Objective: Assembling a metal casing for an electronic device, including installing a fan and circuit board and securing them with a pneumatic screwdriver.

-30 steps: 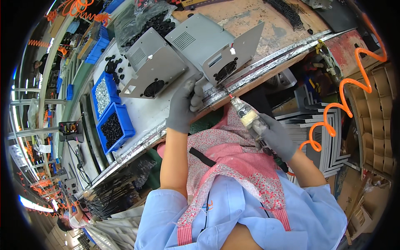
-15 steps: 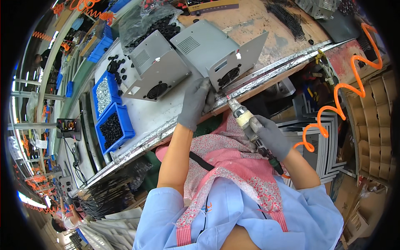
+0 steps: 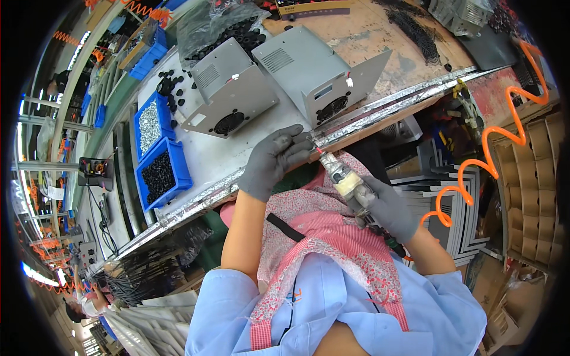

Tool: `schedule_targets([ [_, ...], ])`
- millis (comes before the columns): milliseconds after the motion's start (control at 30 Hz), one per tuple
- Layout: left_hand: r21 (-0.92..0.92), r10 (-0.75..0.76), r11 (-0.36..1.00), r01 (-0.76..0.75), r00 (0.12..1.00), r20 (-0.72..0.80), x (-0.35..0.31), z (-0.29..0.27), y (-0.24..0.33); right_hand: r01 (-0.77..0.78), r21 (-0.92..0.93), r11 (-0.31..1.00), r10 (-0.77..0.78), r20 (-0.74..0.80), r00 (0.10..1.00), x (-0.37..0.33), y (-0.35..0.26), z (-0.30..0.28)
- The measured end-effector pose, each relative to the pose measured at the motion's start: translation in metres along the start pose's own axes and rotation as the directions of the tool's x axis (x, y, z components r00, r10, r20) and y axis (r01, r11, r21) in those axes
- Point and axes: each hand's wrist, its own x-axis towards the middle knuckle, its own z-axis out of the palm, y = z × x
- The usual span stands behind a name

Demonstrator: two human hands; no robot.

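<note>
My right hand [image 3: 389, 207], in a grey glove, is wrapped round a power screwdriver [image 3: 349, 183] with pale tape on its body. Its bit points up and left, towards the table edge. At the bit's tip, the fingers of my grey-gloved left hand [image 3: 267, 166] are bent and drawn together; whatever they hold is too small to make out. Just beyond stand two grey metal housings, a left one [image 3: 228, 83] and a right one [image 3: 300, 62]. Each has vent slots, a black round fan grille and a small white connector. Neither hand touches a housing.
Left on the table are a blue bin of silvery hardware [image 3: 155, 105] and a blue bin of black screws [image 3: 183, 172]. A plastic bag of black parts [image 3: 205, 26] lies behind. An orange coiled hose [image 3: 503, 137] hangs at right, near cardboard dividers [image 3: 530, 196].
My left hand has drawn back from the right housing's lower corner, its fingers turning towards the bit. The screwdriver has shifted slightly left and down with my right hand.
</note>
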Motion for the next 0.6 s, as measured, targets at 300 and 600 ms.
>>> schedule_targets([
  [300,-0.097,0.101,0.99,-0.1,0.995,0.009,-0.008,0.01,-0.01,-0.006,-0.025,1.0,0.008,0.08,0.997,0.003,0.002,0.006],
  [600,-0.063,0.129,0.99,-0.129,0.992,-0.013,-0.007,0.02,-0.01,0.003,-0.042,0.999,0.0,0.079,0.997,0.005,0.005,0.005],
])
